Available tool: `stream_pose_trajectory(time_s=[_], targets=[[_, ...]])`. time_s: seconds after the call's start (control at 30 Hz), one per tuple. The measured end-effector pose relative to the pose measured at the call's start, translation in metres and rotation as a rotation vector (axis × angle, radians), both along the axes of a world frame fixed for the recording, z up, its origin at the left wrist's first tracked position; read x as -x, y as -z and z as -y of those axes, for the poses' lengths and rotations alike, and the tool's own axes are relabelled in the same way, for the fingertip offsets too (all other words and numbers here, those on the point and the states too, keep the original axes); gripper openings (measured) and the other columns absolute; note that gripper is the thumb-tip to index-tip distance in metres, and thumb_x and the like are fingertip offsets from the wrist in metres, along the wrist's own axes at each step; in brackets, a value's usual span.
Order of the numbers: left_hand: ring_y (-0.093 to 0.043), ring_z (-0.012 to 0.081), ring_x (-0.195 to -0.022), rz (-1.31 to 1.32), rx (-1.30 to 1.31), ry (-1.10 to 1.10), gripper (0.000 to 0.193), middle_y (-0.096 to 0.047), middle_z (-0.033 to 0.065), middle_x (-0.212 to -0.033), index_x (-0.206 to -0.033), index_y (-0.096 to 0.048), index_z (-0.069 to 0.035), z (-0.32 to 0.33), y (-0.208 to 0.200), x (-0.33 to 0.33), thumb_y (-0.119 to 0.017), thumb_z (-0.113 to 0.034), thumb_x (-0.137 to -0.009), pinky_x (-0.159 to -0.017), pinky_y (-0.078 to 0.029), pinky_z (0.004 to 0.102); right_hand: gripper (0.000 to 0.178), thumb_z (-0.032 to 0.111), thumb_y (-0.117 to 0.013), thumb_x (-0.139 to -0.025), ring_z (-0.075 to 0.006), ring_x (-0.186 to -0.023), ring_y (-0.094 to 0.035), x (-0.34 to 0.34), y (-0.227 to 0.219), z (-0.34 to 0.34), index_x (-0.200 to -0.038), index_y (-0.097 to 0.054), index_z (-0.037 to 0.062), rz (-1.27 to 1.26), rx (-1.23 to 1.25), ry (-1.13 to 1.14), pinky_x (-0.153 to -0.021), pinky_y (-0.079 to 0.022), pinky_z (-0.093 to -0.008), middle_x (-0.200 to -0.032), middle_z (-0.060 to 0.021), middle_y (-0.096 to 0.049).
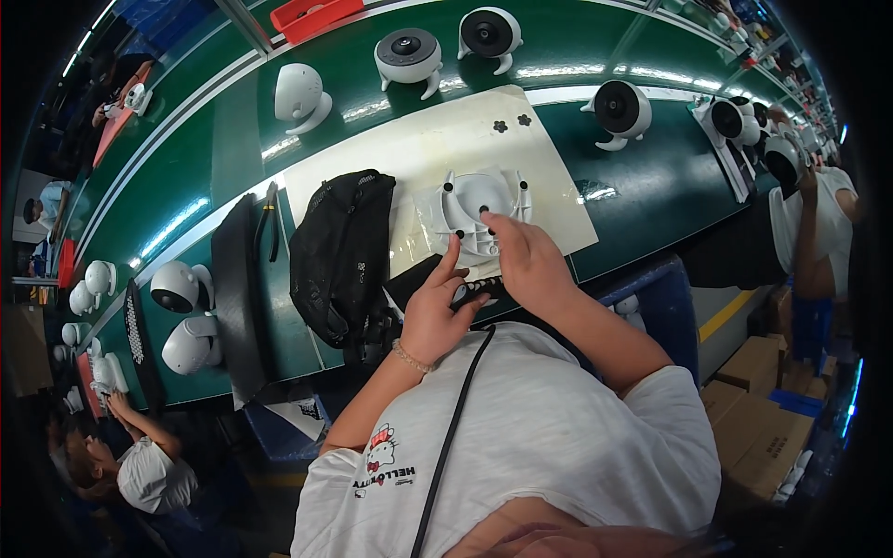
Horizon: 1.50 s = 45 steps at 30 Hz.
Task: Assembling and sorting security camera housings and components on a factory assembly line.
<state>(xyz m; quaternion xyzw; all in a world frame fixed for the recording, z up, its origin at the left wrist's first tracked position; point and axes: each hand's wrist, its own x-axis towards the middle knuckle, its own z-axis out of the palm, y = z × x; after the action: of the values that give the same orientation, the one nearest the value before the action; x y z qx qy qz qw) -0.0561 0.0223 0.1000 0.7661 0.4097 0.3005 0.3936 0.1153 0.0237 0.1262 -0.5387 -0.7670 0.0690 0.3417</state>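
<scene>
A white plastic housing (481,195) with short legs lies on a cream sheet in front of me, with small black round pads at several spots. My right hand (530,265) reaches over it, the index fingertip on a black pad near its middle. Beside the near edge of the housing is my left hand (435,312), index finger stretched toward another black pad and thumb apart. Close to the left thumb lies a dark strip with pale spots (484,286), partly hidden by the hands. Neither hand plainly grips anything.
A black mesh bag (344,256) lies left of the housing, with black-handled pliers (269,221) beyond it. White rounded devices (409,58) stand along the green bench. Two black flower-shaped pieces (499,126) lie on the cream sheet (372,149). Other people work at both sides.
</scene>
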Motion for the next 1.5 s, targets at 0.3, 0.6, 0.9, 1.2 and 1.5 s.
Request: stream_pose_trajectory(time_s=[0.3,0.6,0.9,1.2,1.5], targets=[[-0.061,0.0251,-0.084,-0.015,0.027,-0.022,0.028,-0.033,0.01,-0.137,-0.083,-0.059,0.007,0.0,0.0,0.0,-0.069,-0.015,-0.069,-0.066,-0.048,0.0293,0.049,-0.001,-0.058,-0.074,-0.0261,-0.079,-0.056,-0.014,-0.005,0.003,-0.118,-0.039,0.0063,-0.005,0.065,0.002,-0.074,-0.043,-0.0345,-0.1,-0.008,-0.057],[-0.061,0.0245,-0.079,-0.058,-0.036,0.002,0.03,-0.031,0.0094,-0.138,-0.085,-0.059,0.007,-0.001,-0.005,0.0,-0.069,-0.017,-0.069,-0.064,-0.047,0.0293,0.046,-0.001,-0.053,-0.083,-0.0097,-0.069,-0.055,-0.005,0.026,0.011,-0.123,-0.032,0.0042,-0.649,0.384,0.081,-0.065,-0.044,-0.0222,-0.082,-0.0069,-0.057],[-0.056,0.0277,-0.1,-0.042,0.075,0.019,0.027,-0.033,0.02,-0.135,-0.087,-0.06,0.007,-0.001,-0.01,0.0,-0.069,-0.01,-0.069,-0.079,-0.045,0.0286,0.041,0.003,-0.057,-0.077,-0.0226,-0.061,-0.06,0.002,0.025,0.021,-0.116,-0.044,0.008,-0.189,0.035,0.16,-0.054,-0.047,-0.0308,-0.084,-0.0057,-0.064],[-0.06,0.0223,-0.064,-0.05,-0.02,0.014,0.029,-0.031,0.0097,-0.138,-0.086,-0.06,0.006,-0.001,-0.005,0.002,-0.069,-0.016,-0.069,-0.058,-0.047,0.0281,0.036,0.003,-0.057,-0.077,-0.0237,-0.056,-0.056,-0.008,0.009,0.031,-0.112,-0.05,0.0065,0.153,0.206,0.095,-0.052,-0.044,-0.0352,-0.085,-0.0104,-0.062],[-0.06,0.0201,-0.061,-0.065,-0.028,0.01,0.029,-0.031,0.0093,-0.138,-0.085,-0.06,0.007,-0.002,-0.007,0.0,-0.068,-0.016,-0.07,-0.057,-0.046,0.0267,0.009,0.012,-0.056,-0.083,-0.0163,-0.096,-0.049,-0.043,0.047,0.008,-0.09,-0.055,0.0076,-0.584,0.288,0.326,-0.078,-0.04,-0.0276,-0.122,-0.0052,-0.041]])
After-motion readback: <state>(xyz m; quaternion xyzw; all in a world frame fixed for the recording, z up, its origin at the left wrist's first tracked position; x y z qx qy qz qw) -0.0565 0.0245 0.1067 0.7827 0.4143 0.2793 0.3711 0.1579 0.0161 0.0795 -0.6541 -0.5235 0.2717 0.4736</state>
